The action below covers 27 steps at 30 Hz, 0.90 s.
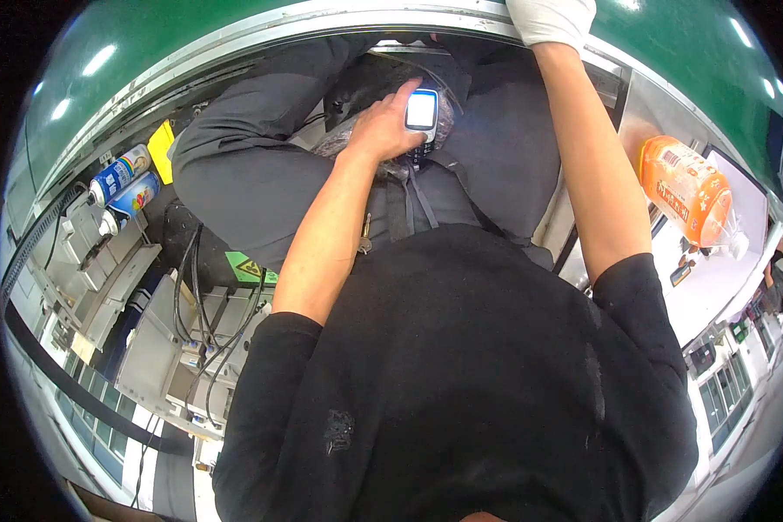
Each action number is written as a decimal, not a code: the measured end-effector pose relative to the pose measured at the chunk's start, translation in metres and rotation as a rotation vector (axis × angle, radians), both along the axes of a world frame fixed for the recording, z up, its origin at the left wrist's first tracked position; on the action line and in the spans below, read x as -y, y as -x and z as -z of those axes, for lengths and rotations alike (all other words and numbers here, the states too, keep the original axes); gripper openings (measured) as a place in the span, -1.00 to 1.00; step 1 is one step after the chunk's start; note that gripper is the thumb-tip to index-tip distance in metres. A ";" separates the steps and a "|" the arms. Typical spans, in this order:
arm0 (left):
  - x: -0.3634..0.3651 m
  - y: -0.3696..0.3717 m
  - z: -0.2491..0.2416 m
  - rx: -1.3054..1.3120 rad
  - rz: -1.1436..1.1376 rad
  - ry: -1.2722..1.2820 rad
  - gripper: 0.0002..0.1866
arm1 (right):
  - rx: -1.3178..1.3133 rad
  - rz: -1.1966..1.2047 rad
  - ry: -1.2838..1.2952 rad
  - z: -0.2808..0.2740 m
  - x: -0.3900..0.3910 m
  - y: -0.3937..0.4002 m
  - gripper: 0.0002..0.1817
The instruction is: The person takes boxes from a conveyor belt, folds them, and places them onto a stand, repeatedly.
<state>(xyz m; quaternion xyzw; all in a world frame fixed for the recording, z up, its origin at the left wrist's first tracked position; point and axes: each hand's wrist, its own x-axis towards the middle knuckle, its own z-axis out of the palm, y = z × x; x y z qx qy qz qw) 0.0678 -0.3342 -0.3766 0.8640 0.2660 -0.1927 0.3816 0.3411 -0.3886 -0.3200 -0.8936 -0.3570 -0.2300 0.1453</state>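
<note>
My left hand [381, 129] is bare and wrapped round a small keypad mobile phone [421, 111] above my lap. The phone's screen is lit, and its lower keys show beside my thumb. My right hand [552, 21] wears a white glove and is at the metal edge [461, 21] of the green-topped bench [183, 39]. The top of the frame cuts off its fingers, so I cannot see whether they hold anything.
An orange-labelled bottle [685, 191] lies to the right on a pale surface. Two spray cans [120, 174] and a yellow object [161, 150] are at the left. Black cables [202, 296] hang over grey equipment. My bent legs [235, 165] fill the space under the bench edge.
</note>
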 end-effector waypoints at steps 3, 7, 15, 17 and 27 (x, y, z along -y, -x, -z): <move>-0.003 0.002 -0.001 -0.016 0.007 0.033 -0.07 | -0.002 0.001 0.002 0.000 0.001 0.002 -0.47; -0.003 -0.001 -0.001 -0.015 0.012 0.054 -0.06 | -0.011 0.001 0.009 0.001 0.001 0.000 -0.46; -0.001 0.000 -0.003 -0.020 0.011 0.007 -0.08 | -0.022 -0.001 0.007 0.003 0.000 0.000 -0.45; -0.001 -0.003 -0.001 -0.019 0.012 0.004 -0.08 | -0.018 0.000 0.007 0.002 0.000 -0.001 -0.45; -0.001 0.002 0.000 -0.020 0.011 0.007 -0.07 | -0.039 -0.004 0.011 0.002 0.000 -0.001 -0.43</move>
